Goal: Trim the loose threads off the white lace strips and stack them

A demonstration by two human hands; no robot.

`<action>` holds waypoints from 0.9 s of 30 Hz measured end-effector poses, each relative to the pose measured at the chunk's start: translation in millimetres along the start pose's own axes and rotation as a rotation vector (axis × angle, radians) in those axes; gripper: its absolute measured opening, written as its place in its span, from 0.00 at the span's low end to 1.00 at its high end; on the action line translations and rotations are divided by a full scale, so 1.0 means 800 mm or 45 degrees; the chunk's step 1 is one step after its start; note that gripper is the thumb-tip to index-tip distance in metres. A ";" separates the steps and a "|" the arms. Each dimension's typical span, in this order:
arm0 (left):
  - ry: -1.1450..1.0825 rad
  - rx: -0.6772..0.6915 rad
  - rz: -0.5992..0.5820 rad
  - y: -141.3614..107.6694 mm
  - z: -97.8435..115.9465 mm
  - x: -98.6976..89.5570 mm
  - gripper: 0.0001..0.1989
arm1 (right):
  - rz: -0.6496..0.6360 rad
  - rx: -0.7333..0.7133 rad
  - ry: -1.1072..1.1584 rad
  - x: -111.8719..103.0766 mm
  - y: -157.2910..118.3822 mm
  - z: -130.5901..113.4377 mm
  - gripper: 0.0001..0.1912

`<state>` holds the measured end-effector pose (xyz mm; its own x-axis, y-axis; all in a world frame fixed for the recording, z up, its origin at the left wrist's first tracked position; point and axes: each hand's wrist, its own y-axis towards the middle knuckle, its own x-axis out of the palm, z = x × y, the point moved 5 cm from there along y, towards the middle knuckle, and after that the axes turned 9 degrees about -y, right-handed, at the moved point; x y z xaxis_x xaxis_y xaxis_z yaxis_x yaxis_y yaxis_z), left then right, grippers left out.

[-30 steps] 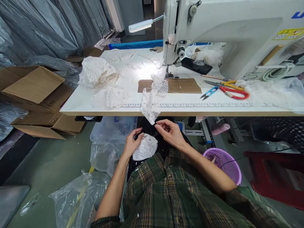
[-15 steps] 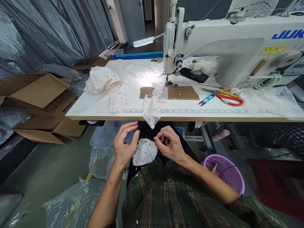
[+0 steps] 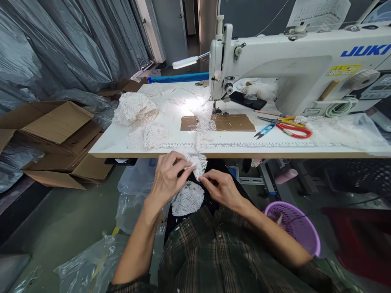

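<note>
A strip of white lace [image 3: 204, 129] runs from beneath the sewing machine's needle over the front edge of the table. My left hand [image 3: 171, 174] pinches its hanging end between thumb and fingers. On the other side of that end, my right hand [image 3: 220, 188] has thumb and forefinger closed on the lace's lower edge. Below them a separate white lace piece [image 3: 187, 199] lies on my lap. The white sewing machine [image 3: 269, 61] stands at the back right, its lamp lighting the cloth near the needle.
Heaped white lace [image 3: 134, 108] sits on the table's left part. Red-handled scissors [image 3: 293, 129] and blue thread snips [image 3: 265, 131] lie right of the needle. A purple basket [image 3: 316, 236] stands on the floor at right, and open cardboard boxes [image 3: 61, 122] at left.
My left hand has moved up and right, from open and apart to a pinch on the hanging lace. My right hand has also come onto the lace. The view has shifted slightly.
</note>
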<state>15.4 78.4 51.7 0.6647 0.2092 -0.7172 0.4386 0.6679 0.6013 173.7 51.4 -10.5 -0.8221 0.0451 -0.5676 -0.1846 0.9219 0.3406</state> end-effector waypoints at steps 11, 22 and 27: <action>-1.871 -1.007 -0.079 -0.081 -0.007 0.070 0.23 | -0.211 -0.095 0.291 -0.009 -0.050 -0.021 0.08; -1.601 -1.262 -0.075 -0.093 -0.027 0.085 0.16 | 0.292 -0.356 -0.867 -0.213 0.051 0.079 0.21; -1.261 -1.093 -0.123 -0.086 -0.025 0.081 0.12 | 0.097 -0.313 -1.041 -0.250 0.099 0.155 0.15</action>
<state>16.5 60.4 -43.3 0.9727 -0.2291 0.0373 0.2319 0.9659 -0.1150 390.4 163.0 37.5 -0.2077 0.4542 -0.8663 -0.3339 0.7995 0.4993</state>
